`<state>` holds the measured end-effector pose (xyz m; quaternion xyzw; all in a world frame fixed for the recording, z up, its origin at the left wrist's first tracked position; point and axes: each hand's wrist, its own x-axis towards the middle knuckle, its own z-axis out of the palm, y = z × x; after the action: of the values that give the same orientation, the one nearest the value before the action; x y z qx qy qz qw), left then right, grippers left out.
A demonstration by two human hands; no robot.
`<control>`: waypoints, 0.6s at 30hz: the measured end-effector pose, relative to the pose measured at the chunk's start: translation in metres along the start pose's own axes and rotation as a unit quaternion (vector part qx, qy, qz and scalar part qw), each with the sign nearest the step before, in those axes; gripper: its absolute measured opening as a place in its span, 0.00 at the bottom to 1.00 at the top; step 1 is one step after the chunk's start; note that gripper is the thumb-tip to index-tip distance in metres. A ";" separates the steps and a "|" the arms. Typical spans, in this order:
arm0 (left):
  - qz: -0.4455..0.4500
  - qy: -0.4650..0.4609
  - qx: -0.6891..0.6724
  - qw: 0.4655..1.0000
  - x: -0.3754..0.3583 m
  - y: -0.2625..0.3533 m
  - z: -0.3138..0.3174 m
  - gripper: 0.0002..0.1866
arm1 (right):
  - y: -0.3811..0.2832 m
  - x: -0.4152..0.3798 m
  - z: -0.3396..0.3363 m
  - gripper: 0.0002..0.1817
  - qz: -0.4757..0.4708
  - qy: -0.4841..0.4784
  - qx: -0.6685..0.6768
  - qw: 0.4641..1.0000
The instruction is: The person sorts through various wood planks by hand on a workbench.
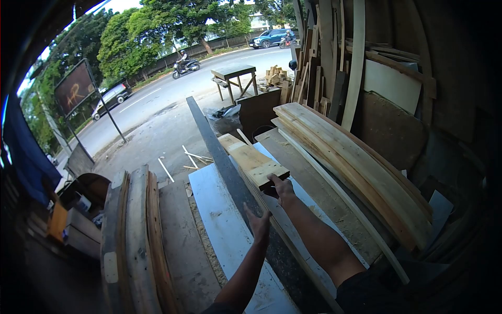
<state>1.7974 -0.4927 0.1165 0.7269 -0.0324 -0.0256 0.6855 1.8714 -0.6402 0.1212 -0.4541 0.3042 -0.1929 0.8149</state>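
Observation:
My right hand [283, 189] grips the near end of a short, pale wooden board [253, 159]. Its fingers are partly hidden under the board's end. The board lies along the right side of a long dark beam [222, 162], which runs diagonally across a white work surface [212, 204]. A thin wooden strip [282, 235] edges the beam's right side. Over the beam, close to the board's near end, my left hand [258, 224] rests with fingers and thumb spread apart. I see nothing held in it.
Thick planks [138, 235] stand at left; a stack of long boards [350, 162] lies at right. Timber [327, 57] leans on the right wall. Beyond are cut blocks [277, 77], a small table [234, 70], and a road [151, 99] with vehicles. Offcut sticks [191, 157] litter the ground.

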 end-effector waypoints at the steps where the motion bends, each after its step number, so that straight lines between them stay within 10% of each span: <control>1: -0.027 -0.032 0.027 0.999 -0.019 -0.005 0.005 0.55 | 0.001 0.001 -0.002 0.22 -0.005 -0.007 -0.001 1.000; 5: -0.029 -0.135 -0.018 0.990 -0.023 -0.074 0.026 0.46 | -0.004 -0.012 -0.008 0.26 -0.016 -0.009 -0.072 0.997; 18: -0.041 -0.040 -0.238 0.970 -0.037 -0.110 -0.041 0.22 | -0.022 -0.051 -0.066 0.18 -0.225 -0.045 -0.412 0.882</control>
<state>1.7651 -0.4426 0.0085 0.5418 -0.0228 -0.0900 0.8354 1.7887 -0.6627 0.1291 -0.8133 0.2093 -0.2075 0.5017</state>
